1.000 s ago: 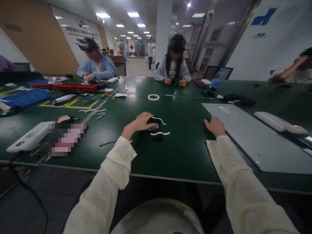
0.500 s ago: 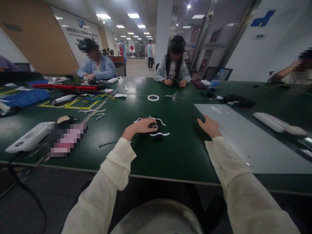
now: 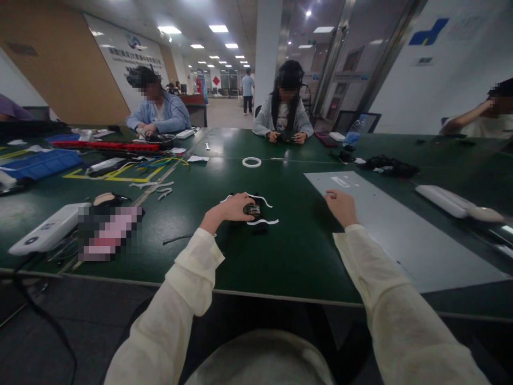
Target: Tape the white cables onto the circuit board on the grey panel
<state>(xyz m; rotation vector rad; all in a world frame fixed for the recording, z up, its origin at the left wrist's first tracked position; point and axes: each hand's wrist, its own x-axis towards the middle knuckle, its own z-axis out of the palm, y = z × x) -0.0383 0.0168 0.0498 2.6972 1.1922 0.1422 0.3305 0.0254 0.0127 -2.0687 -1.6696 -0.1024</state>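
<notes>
My left hand (image 3: 237,207) is closed around a small black device with an exposed circuit board (image 3: 253,210), low over the green table. White wavy strips (image 3: 262,221) stick out in front of and behind it; the hand hides its left side. To the right, my right hand (image 3: 341,207) has its thumb and fingers drawn together at the left edge of a large, thin grey board (image 3: 385,230). The fingers cover the exact spot of contact. Part of the board's left edge lies behind my right hand and sleeve.
A white tape roll (image 3: 251,162) lies beyond the device. At left are a white power strip-like box (image 3: 50,227), a pink blurred item (image 3: 112,232), grey strips (image 3: 154,187) and a blue tray (image 3: 44,163). A bottle (image 3: 355,131) stands far right. Other people sit around the table.
My right hand's fingers have closed and moved slightly left. The grey board has shifted left and turned a little. More of the circuit board shows beside my left hand.
</notes>
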